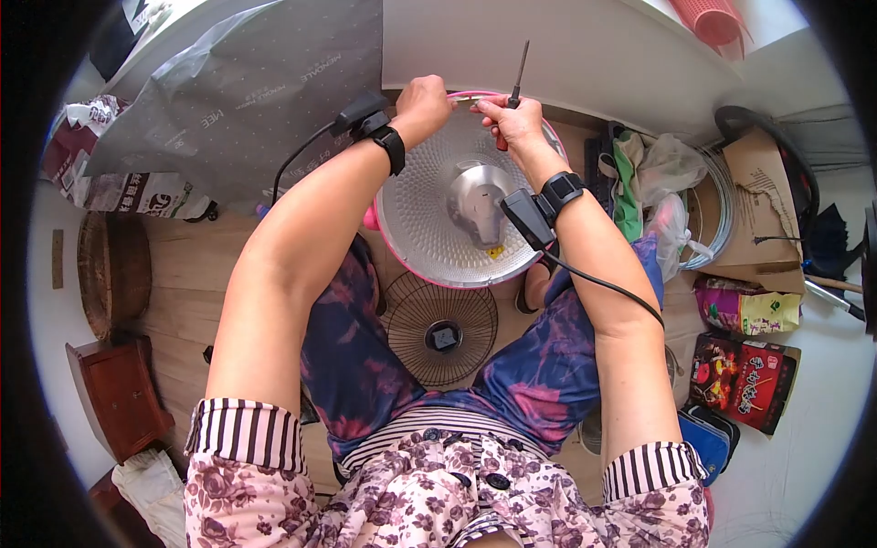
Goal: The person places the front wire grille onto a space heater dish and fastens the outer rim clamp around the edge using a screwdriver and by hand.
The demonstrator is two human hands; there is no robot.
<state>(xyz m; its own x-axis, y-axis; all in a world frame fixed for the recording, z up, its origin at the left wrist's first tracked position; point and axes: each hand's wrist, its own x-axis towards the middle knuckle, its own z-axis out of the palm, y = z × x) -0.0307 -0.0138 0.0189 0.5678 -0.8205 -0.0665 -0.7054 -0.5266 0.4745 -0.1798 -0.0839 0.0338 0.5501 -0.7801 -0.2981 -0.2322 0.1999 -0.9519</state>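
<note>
A round electric heater (pixel 416 205) with a silver dimpled reflector and pink rim stands between my legs. At its centre is a shiny metal dome (pixel 477 196). My left hand (pixel 426 107) is closed at the far edge of the rim, its fingertips partly hidden. Just right of it, my right hand (pixel 517 123) holds a screwdriver (pixel 522 68) with a red and black handle, shaft pointing away from me. That hand's thumb and forefinger also reach the rim; any small part between them is too small to make out. On the floor nearer me lies the round wire guard (pixel 416 315).
A grey printed sheet (pixel 265 100) leans at the back left. To the right are plastic bags (pixel 671 164), a coil of wire (pixel 722 215), a cardboard box (pixel 767 192) and a red-black box (pixel 742 382). A round wooden tub (pixel 114 274) and small wooden cabinet (pixel 119 397) stand left.
</note>
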